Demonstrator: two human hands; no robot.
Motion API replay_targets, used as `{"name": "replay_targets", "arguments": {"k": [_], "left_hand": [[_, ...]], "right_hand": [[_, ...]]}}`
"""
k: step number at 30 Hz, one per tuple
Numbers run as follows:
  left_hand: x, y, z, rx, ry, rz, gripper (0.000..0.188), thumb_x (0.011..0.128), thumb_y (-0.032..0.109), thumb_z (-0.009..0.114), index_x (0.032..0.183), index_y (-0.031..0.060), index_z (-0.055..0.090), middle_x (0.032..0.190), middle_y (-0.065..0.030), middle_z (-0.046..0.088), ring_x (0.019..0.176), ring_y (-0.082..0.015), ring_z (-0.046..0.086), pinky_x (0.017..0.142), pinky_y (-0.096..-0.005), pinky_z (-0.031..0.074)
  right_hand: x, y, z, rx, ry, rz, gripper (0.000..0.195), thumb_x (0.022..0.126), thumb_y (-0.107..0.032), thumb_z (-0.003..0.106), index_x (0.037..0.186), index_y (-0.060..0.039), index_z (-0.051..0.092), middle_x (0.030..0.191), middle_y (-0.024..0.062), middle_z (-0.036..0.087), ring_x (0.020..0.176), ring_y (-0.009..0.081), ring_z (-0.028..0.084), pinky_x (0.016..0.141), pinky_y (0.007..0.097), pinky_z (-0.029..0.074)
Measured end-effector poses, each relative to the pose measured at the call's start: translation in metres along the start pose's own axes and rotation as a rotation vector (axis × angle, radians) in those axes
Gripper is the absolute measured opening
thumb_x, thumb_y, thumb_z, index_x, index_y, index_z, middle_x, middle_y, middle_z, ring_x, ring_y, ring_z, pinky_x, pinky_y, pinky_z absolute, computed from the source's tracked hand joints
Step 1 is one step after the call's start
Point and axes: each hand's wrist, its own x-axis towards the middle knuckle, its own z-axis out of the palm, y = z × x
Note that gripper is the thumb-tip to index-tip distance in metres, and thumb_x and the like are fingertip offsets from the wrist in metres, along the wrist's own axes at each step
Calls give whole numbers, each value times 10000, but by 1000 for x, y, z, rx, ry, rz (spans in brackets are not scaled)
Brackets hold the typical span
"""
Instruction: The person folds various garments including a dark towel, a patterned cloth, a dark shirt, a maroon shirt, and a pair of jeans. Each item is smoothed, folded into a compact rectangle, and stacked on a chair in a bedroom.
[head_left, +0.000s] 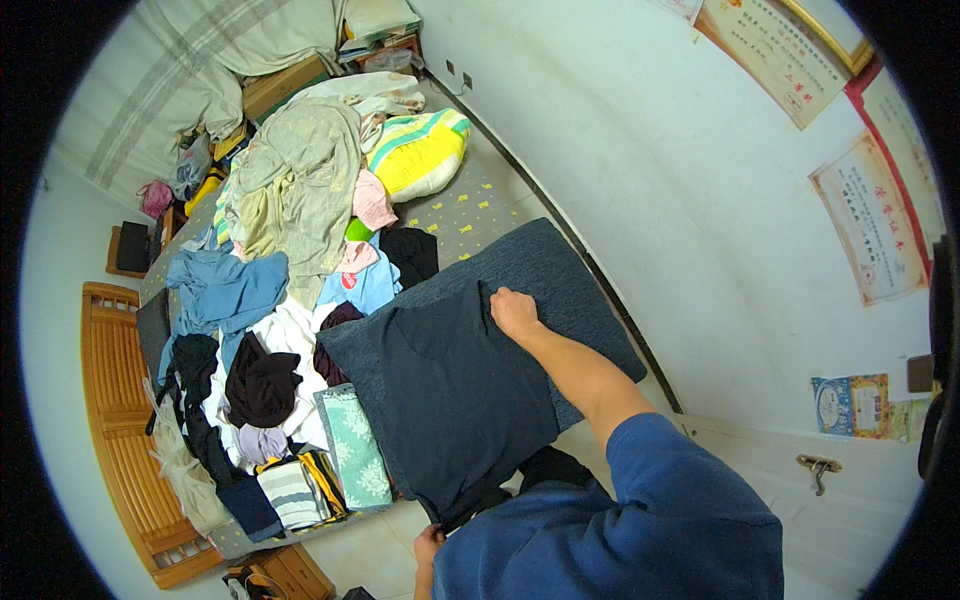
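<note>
A black cloth garment (465, 390) lies spread over a dark blue-grey textured mat (559, 277) on the bed's near corner. My right hand (515, 311) grips the garment's far right edge, its fingers closed on the fabric. Down at the bed's near edge, my left hand (429, 546) pinches the garment's near left corner, which hangs a little over the side. The garment looks fairly flat, with some creases, and its near part is partly hidden by my body.
Left of the mat lie a folded green patterned towel (356, 450), folded striped clothes (296, 495) and heaped garments (262, 382). Farther back are a grey-green sheet (307, 165) and a yellow striped pillow (420, 157). A white wall (637, 187) runs along the right.
</note>
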Motion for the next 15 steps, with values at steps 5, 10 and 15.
{"name": "replay_targets", "arguments": {"k": [5,10,15], "left_hand": [[-9,33,-11,86,19,-104,256,843,109,595,1057,21,703,856,-190,718,791,-296,707,742,-372,542],[-5,15,-8,6,17,-91,255,840,99,583,1049,14,702,868,-194,716,813,-291,705,745,-370,538],[-7,22,-13,46,32,-49,251,841,92,579,1044,12,704,862,-206,711,811,-294,704,741,-365,536]], "right_hand": [[11,23,-6,245,264,343,146,846,-206,622,791,-71,633,852,134,670,776,370,652,690,488,520],[-2,35,-15,299,79,380,199,834,-256,676,928,-87,631,1061,96,644,880,334,647,754,464,524],[4,9,-24,245,53,39,283,833,-283,708,1042,-98,660,1181,88,533,977,300,636,812,428,537]]}}
